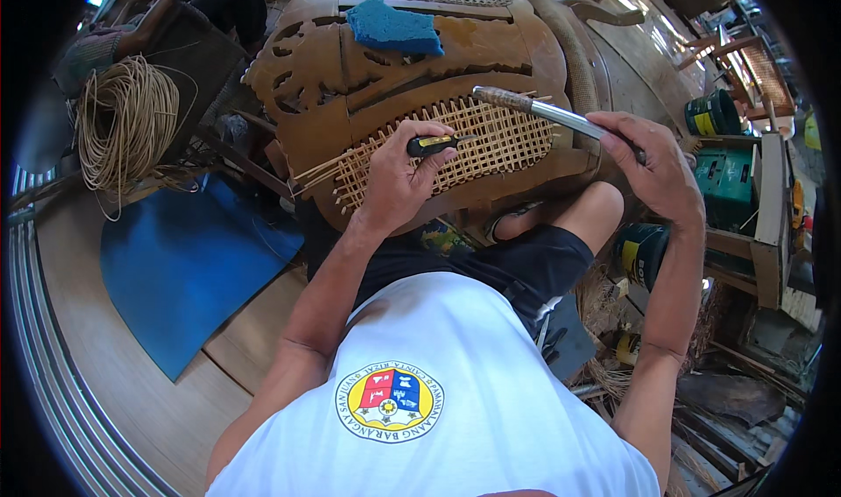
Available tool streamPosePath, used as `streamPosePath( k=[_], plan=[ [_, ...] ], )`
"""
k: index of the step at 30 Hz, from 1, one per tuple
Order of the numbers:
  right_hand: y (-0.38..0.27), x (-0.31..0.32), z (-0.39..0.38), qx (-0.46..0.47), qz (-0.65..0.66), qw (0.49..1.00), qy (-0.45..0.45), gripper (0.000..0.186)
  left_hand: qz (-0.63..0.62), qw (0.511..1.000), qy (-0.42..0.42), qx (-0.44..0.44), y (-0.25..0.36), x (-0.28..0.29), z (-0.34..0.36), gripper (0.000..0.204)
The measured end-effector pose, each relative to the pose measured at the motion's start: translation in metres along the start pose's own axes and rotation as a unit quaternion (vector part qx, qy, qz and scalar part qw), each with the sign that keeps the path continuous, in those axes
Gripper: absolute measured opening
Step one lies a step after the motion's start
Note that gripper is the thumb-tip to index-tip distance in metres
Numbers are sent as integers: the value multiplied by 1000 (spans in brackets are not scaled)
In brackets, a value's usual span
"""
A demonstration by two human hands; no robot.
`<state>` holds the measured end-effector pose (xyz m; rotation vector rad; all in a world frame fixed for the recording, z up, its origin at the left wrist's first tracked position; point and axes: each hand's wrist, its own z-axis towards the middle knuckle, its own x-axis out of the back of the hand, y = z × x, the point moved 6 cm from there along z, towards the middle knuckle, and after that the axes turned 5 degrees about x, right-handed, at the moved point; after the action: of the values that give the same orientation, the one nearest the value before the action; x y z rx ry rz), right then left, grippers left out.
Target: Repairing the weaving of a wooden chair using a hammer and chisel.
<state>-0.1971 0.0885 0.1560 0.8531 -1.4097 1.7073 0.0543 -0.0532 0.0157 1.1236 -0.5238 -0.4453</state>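
A carved wooden furniture piece (394,112) lay at centre; its woven cane panel (512,147) sat at the near side; the right hand (648,160) was curled round a long metal-shafted tool (561,116), angled over the panel; blue foam (394,28) rested on the wood; the left hand (399,182) pinched a short black-and-yellow-handled tool (427,145) above the panel.

blue sheet (188,274): left | dark green bucket (710,114): right, near woven-panel chair (767,70) | green container (725,180): inside wooden crate (771,204)
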Motion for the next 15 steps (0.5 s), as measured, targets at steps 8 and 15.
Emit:
streamPosePath(
  k=[8,15],
  plan=[
    [3,18,2,-55,6,998,21,29,-43,997,53,28,-3,24,6,23],
    [1,11,13,-17,7,1000,18,29,-52,997,58,0,3,21,7,23]
  ],
)
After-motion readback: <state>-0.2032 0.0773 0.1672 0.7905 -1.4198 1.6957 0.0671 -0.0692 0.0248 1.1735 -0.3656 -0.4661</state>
